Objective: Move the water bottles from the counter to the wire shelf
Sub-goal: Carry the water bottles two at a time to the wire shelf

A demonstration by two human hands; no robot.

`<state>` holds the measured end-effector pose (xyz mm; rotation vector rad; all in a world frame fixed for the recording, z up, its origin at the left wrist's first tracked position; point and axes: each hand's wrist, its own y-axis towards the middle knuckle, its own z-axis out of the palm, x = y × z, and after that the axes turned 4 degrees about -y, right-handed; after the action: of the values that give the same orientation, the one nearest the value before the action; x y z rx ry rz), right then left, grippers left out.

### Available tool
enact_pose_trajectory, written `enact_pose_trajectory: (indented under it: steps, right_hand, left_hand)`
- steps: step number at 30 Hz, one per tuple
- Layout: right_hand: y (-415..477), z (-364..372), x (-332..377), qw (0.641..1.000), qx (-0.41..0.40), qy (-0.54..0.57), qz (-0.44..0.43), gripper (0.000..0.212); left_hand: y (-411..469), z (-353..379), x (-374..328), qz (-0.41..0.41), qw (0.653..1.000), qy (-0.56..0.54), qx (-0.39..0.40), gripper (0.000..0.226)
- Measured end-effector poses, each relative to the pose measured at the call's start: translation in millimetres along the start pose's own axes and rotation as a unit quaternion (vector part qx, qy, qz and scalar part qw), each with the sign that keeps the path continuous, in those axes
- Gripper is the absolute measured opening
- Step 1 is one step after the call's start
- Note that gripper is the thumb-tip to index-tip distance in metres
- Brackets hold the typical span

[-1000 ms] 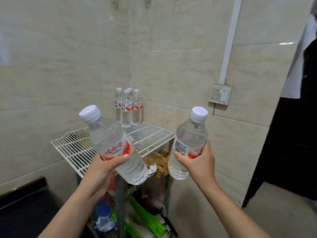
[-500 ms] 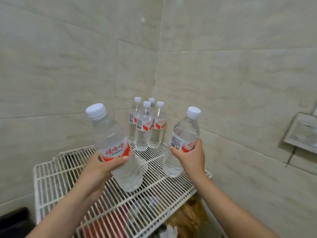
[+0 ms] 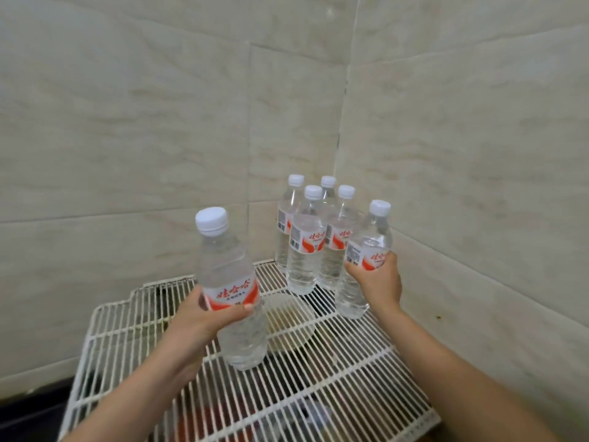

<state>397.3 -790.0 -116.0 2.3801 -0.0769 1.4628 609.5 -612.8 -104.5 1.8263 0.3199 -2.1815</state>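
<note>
Fingers [image 3: 351,268] of right hand [image 3: 377,282] curled round label of right bottle [image 3: 371,231]. Bottle upright, base low over wire shelf [image 3: 350,384], maybe touching, hard to tell. Just beside four standing bottles [image 3: 304,250]. Left hand [image 3: 200,320] grips left bottle [image 3: 228,266], near upright, farther from corner.

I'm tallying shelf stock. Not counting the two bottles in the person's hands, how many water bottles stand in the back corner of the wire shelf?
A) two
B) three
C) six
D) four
D: four capped bottles stand clustered in the back corner of the wire shelf, while the left hand grips a fifth bottle and the right hand a sixth bottle.
</note>
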Motion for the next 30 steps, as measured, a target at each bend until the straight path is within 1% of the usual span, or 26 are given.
enact_pose_trajectory:
  steps: [2, 4, 6, 8, 10, 12, 14, 16, 17, 20, 22, 25, 27, 28, 30]
  right_hand:
    - [11, 6, -2, 1.000, 0.010, 0.015, -0.002, 0.068]
    - [20, 9, -3, 0.999, 0.022, 0.024, -0.012, 0.070]
    - [24, 10, -5, 0.999, 0.028, 0.030, -0.026, 0.073]
    - [25, 10, -9, 0.998, 0.041, 0.039, -0.029, 0.073]
    - [22, 8, -12, 0.995, 0.074, 0.046, -0.043, 0.071]
    - [23, 6, -16, 0.991, 0.102, 0.058, -0.065, 0.072]
    - [25, 5, -26, 0.987, 0.124, 0.070, -0.076, 0.078]
    - [24, 4, -39, 0.984, 0.153, 0.056, -0.070, 0.085]
    - [22, 4, -46, 0.982, 0.167, 0.051, -0.068, 0.083]
    - [16, 5, -59, 0.977, 0.193, 0.058, -0.075, 0.069]
    - [16, 7, -62, 0.976, 0.195, 0.058, -0.082, 0.069]
    - [15, 6, -64, 0.975, 0.197, 0.053, -0.092, 0.070]
    - [13, 6, -65, 0.975, 0.197, 0.047, -0.095, 0.069]
    - [12, 5, -66, 0.975, 0.196, 0.038, -0.097, 0.072]
    - [7, 4, -67, 0.978, 0.182, -0.003, -0.105, 0.084]
  left_hand:
    - [7, 12, 1, 0.001, 1.000, 0.013, -0.007, 0.093]
    - [14, 29, 2, 0.004, 1.000, 0.018, -0.007, 0.090]
    - [24, 51, 5, 0.010, 1.000, 0.023, -0.006, 0.083]
    - [39, 75, 8, 0.017, 0.999, 0.035, -0.013, 0.070]
    - [55, 99, 9, 0.027, 0.998, 0.049, -0.021, 0.058]
    - [72, 118, 13, 0.038, 0.997, 0.062, -0.024, 0.055]
    - [85, 130, 19, 0.045, 0.997, 0.062, -0.029, 0.054]
    - [93, 139, 26, 0.042, 0.996, 0.069, -0.036, 0.057]
    - [96, 142, 29, 0.040, 0.996, 0.075, -0.036, 0.058]
    - [98, 150, 32, 0.045, 0.994, 0.089, -0.037, 0.056]
    - [97, 153, 31, 0.046, 0.993, 0.103, -0.038, 0.057]
    - [93, 154, 32, 0.051, 0.989, 0.133, -0.037, 0.063]
    - [88, 154, 35, 0.037, 0.986, 0.151, -0.057, 0.068]
    - [84, 152, 37, 0.026, 0.985, 0.160, -0.066, 0.068]
    - [73, 148, 42, 0.000, 0.980, 0.185, -0.067, 0.071]
